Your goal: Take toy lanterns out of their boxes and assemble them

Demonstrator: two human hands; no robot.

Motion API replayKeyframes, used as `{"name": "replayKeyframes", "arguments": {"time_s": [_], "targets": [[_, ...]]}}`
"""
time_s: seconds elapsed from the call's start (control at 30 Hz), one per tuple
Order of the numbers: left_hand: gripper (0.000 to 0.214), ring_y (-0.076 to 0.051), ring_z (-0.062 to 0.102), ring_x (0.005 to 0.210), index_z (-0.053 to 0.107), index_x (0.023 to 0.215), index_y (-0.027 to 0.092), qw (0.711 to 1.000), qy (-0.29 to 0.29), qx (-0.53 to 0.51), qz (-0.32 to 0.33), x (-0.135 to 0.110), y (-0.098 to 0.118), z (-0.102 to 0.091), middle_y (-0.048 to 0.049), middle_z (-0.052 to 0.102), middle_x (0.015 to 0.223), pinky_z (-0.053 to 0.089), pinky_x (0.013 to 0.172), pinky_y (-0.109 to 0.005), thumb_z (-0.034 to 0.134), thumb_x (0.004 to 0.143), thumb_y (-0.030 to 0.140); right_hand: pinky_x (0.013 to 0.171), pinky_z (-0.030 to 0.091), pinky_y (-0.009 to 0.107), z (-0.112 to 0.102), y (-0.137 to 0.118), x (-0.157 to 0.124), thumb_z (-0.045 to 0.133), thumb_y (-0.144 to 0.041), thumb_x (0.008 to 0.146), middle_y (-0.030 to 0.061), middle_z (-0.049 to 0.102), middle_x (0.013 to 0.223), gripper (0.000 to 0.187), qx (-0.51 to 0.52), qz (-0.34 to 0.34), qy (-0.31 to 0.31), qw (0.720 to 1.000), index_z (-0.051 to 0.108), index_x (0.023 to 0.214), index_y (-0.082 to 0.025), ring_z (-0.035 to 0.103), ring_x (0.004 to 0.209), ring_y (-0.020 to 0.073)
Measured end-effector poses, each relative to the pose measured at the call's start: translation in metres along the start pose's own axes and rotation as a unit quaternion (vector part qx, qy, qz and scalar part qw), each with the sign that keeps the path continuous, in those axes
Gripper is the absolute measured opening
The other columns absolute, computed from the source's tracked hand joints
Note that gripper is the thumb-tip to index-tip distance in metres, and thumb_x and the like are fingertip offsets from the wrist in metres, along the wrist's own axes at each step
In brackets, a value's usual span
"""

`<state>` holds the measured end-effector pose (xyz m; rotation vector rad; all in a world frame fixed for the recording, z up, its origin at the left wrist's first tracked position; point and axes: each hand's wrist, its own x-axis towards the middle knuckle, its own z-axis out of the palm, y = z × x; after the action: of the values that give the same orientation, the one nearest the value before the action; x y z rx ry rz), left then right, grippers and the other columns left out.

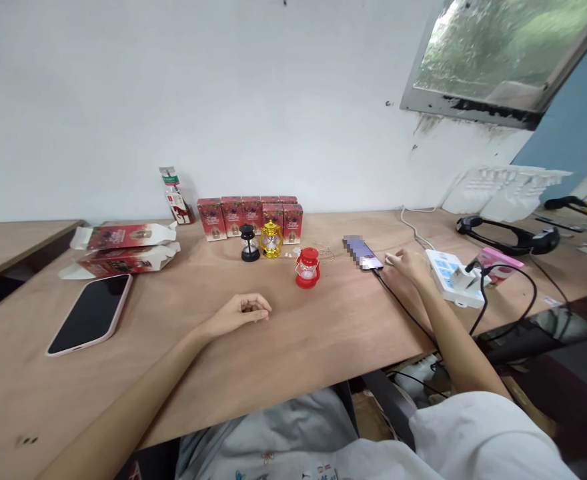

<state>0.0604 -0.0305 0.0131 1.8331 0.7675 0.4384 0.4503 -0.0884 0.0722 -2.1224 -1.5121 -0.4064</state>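
Observation:
My left hand [241, 313] rests on the wooden table, loosely curled, thumb apart from the fingers and nothing in it. Right of it stands a small red lantern [307, 269] with a clear middle. Behind are a black lantern [249, 243] and a gold lantern [271, 240], side by side. My right hand [409, 265] lies beside a lit phone [361, 253] with a cable plugged in. Its thumb and fingers are closed on a small white piece [389, 259] too small to name. Small white scraps [293, 253] lie between the gold and red lanterns.
Several red boxes [213, 220] line the wall. Opened flat cartons [123, 250] and a dark-screened phone [91, 313] lie left. A clear packet [176, 197] leans on the wall. To the right are a power strip [453, 277], a pink box [496, 263], a black headset [506, 237] and cables.

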Motion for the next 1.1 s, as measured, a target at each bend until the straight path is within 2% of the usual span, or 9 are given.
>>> {"name": "replayKeyframes", "arguments": {"time_s": [0.23, 0.33, 0.5, 0.53, 0.63, 0.73, 0.8, 0.93, 1.1], "targets": [[0.035, -0.011, 0.055, 0.067, 0.06, 0.085, 0.015, 1.0, 0.005, 0.006, 0.001, 0.0, 0.0, 0.001, -0.0025, 0.066, 0.075, 0.042, 0.066, -0.024, 0.062, 0.073, 0.047, 0.086, 0.051, 0.037, -0.003, -0.002, -0.012, 0.054, -0.034, 0.09, 0.0075, 0.056, 0.12, 0.029, 0.155, 0.043, -0.023, 0.987, 0.056, 0.115, -0.021, 0.058, 0.103, 0.0183], [0.036, -0.011, 0.053, 0.063, 0.059, 0.079, 0.015, 0.999, 0.052, -0.002, 0.007, -0.001, 0.002, 0.004, -0.0015, 0.063, 0.07, 0.042, 0.064, -0.024, 0.061, 0.074, 0.05, 0.086, 0.051, 0.039, -0.009, -0.008, -0.012, 0.054, -0.034, 0.09, 0.0078, 0.056, 0.12, 0.031, 0.22, 0.046, -0.035, 0.974, 0.055, 0.117, -0.019, 0.058, 0.103, 0.0191], [0.042, -0.01, 0.049, 0.058, 0.054, 0.074, 0.015, 0.991, 0.127, -0.024, 0.03, -0.002, 0.011, 0.02, 0.0008, 0.058, 0.064, 0.041, 0.06, -0.023, 0.057, 0.076, 0.057, 0.073, 0.055, 0.035, 0.008, -0.055, -0.049, 0.05, -0.041, 0.09, 0.0068, 0.063, 0.101, 0.03, 0.339, 0.035, -0.098, 0.935, 0.059, 0.102, -0.015, 0.062, 0.089, 0.0174], [0.043, -0.01, 0.049, 0.059, 0.053, 0.075, 0.015, 0.992, 0.115, -0.034, 0.037, -0.003, 0.013, 0.024, 0.0009, 0.057, 0.064, 0.04, 0.06, -0.023, 0.056, 0.076, 0.058, 0.067, 0.055, 0.031, 0.014, -0.071, -0.063, 0.045, -0.044, 0.091, 0.0048, 0.064, 0.089, 0.031, 0.382, 0.029, -0.126, 0.915, 0.059, 0.09, -0.016, 0.063, 0.081, 0.0159], [0.043, -0.009, 0.048, 0.06, 0.054, 0.078, 0.014, 0.997, 0.038, -0.04, 0.052, -0.007, 0.018, 0.034, 0.0013, 0.057, 0.065, 0.039, 0.059, -0.022, 0.054, 0.078, 0.058, 0.06, 0.051, 0.026, 0.031, -0.119, -0.107, 0.058, -0.048, 0.08, -0.0002, 0.061, 0.072, 0.032, 0.6, 0.014, -0.309, 0.738, 0.051, 0.071, -0.018, 0.059, 0.066, 0.0124], [0.044, -0.007, 0.04, 0.055, 0.052, 0.065, 0.014, 0.998, -0.036, 0.006, 0.058, -0.01, 0.019, 0.038, 0.0045, 0.046, 0.057, 0.03, 0.053, -0.019, 0.055, 0.079, 0.055, 0.059, 0.047, 0.025, 0.04, -0.15, -0.136, 0.066, -0.048, 0.074, -0.0037, 0.056, 0.063, 0.035, 0.624, -0.012, -0.418, 0.66, 0.048, 0.068, -0.018, 0.055, 0.06, 0.0101], [0.047, -0.006, 0.035, 0.053, 0.049, 0.058, 0.013, 0.996, -0.063, 0.03, 0.054, -0.012, 0.017, 0.038, 0.0054, 0.04, 0.054, 0.026, 0.05, -0.019, 0.055, 0.079, 0.055, 0.059, 0.047, 0.025, 0.043, -0.157, -0.144, 0.065, -0.049, 0.073, -0.0043, 0.054, 0.063, 0.036, 0.62, -0.008, -0.433, 0.655, 0.048, 0.068, -0.018, 0.055, 0.059, 0.0098], [0.04, -0.006, 0.038, 0.054, 0.058, 0.065, 0.012, 0.995, -0.087, 0.024, 0.048, -0.012, 0.014, 0.034, 0.0045, 0.049, 0.057, 0.028, 0.051, -0.019, 0.064, 0.074, 0.051, 0.06, 0.047, 0.025, 0.043, -0.153, -0.146, 0.06, -0.055, 0.076, -0.0035, 0.056, 0.065, 0.038, 0.617, 0.006, -0.41, 0.671, 0.05, 0.072, -0.018, 0.057, 0.06, 0.0102], [0.037, -0.007, 0.044, 0.054, 0.062, 0.065, 0.011, 0.994, -0.093, 0.03, 0.039, -0.012, 0.016, 0.034, 0.0019, 0.056, 0.059, 0.032, 0.052, -0.019, 0.067, 0.073, 0.047, 0.06, 0.048, 0.026, 0.04, -0.153, -0.147, 0.058, -0.061, 0.075, -0.0031, 0.06, 0.067, 0.043, 0.643, 0.04, -0.412, 0.644, 0.048, 0.077, -0.019, 0.058, 0.059, 0.0101]]}}
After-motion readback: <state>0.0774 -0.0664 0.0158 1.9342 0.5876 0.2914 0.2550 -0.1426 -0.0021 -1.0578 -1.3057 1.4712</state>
